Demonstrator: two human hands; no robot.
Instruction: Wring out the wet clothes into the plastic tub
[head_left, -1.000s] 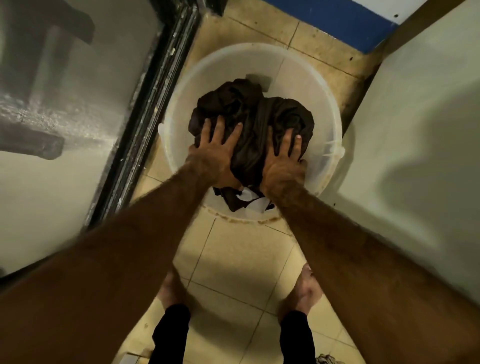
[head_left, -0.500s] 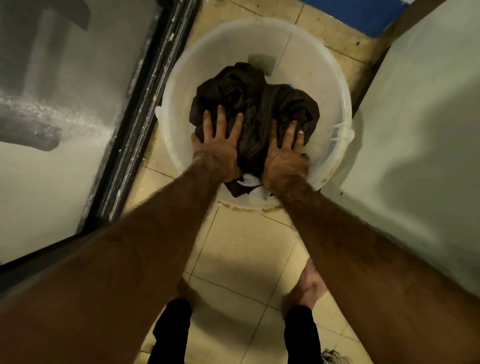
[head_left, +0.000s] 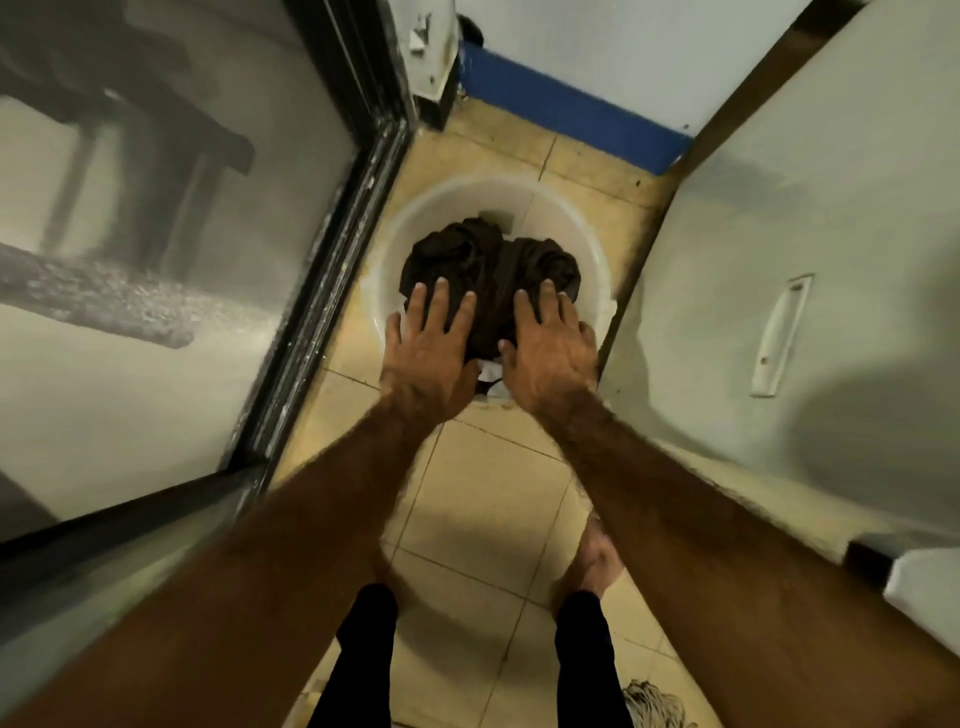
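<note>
Head view, straight down: shows a white plastic tub (head_left: 566, 218) on the tiled floor (head_left: 488, 493), between a glass door (head_left: 156, 364) and a white panel (head_left: 831, 234), with the dark wet clothes (head_left: 488, 260) bunched inside it and a scrap of white cloth (head_left: 488, 370) peeking out at the near edge. Shows left hand (head_left: 428, 353) and right hand (head_left: 553, 348) palm-down over the heap's near half, fingers straight and slightly spread, gripping nothing; cannot tell whether pressing or just above. Hides the tub's near rim behind both wrists, and blurs edges throughout.

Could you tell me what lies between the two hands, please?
Head view: dark clothes between the left hand and right hand, plus a white scrap near the wrists, inside the tub.
</note>
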